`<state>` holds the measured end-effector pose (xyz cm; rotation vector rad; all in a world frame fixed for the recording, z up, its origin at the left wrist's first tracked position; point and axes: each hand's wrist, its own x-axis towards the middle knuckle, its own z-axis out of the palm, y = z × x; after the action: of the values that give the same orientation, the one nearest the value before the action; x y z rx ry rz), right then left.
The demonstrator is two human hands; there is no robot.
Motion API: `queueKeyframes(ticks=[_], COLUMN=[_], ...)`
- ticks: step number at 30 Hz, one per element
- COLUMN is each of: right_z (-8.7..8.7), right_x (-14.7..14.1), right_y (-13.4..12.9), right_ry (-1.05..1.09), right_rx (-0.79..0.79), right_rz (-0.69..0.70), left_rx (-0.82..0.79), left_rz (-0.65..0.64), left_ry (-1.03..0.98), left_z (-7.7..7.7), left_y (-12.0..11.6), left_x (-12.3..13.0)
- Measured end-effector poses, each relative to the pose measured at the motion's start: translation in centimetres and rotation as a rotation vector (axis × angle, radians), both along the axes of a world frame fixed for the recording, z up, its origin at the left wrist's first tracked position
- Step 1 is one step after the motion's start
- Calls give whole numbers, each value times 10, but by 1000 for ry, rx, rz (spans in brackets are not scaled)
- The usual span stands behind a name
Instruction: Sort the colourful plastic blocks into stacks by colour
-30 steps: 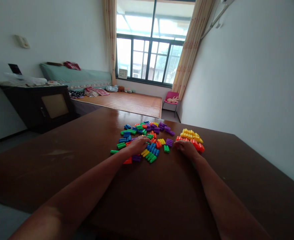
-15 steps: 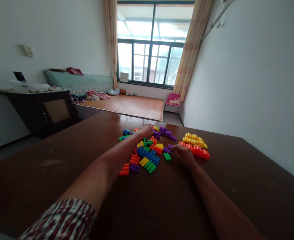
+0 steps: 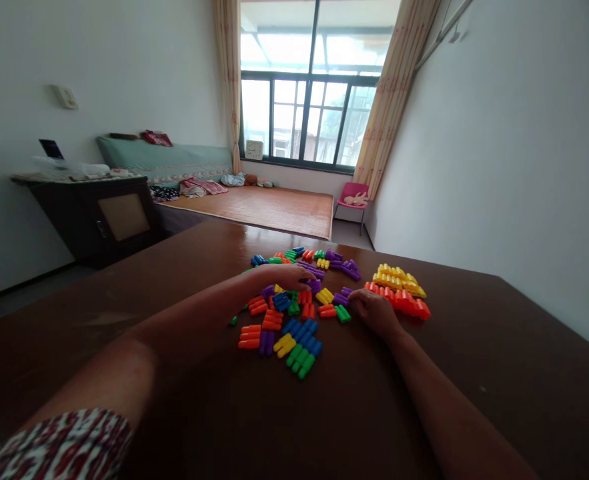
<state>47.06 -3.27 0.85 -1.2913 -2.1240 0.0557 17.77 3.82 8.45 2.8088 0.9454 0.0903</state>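
My left hand [image 3: 290, 276] reaches over the loose pile of coloured plastic pieces, its fingers closed at a purple piece [image 3: 314, 286]. Beside the pile on the right, my right hand [image 3: 371, 308] has its fingers pinched on the end of another purple piece [image 3: 343, 297]. A green piece [image 3: 343, 314] lies just under that one. Blue pieces [image 3: 301, 329] and joined green pieces [image 3: 300, 361] lie at the pile's near side. To the right of my right hand are a row of orange-red pieces [image 3: 399, 301] and rows of yellow pieces [image 3: 399, 280].
The pieces rest on a dark brown table [image 3: 174, 267]. Beyond it stand a low bed [image 3: 284, 208], a pink chair [image 3: 351, 195] with a soft toy, and a dark cabinet [image 3: 89, 213] at the left.
My left hand has drawn back from the pile's far side towards its middle. Several pieces have shifted and spread out. My right hand stays by the purple piece. The view has tilted slightly.
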Motion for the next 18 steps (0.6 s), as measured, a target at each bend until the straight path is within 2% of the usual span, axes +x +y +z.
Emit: queueKeyframes(ticks=[1, 3, 6, 8, 14, 18], right_z=[0, 0, 1, 1, -2, -3], right_x=[-1, -3, -4, -3, 6, 9], right_y=[0, -1, -1, -1, 4, 5], right_ry=[1, 4, 12, 16, 40, 53], right_rx=[-1, -2, 5, 9, -3, -3], right_rz=[4, 9, 15, 18, -26, -52], left_rx=[-55, -84, 42, 87, 69, 18], left_rz=[-7, 66, 290, 372, 454, 499], left_ry=[26, 51, -11, -36, -72, -132], left_z=[3, 9, 8, 1, -24, -19], left_y=[0, 6, 29, 47, 83, 89], left_x=[-5, -10, -4, 7, 43, 47])
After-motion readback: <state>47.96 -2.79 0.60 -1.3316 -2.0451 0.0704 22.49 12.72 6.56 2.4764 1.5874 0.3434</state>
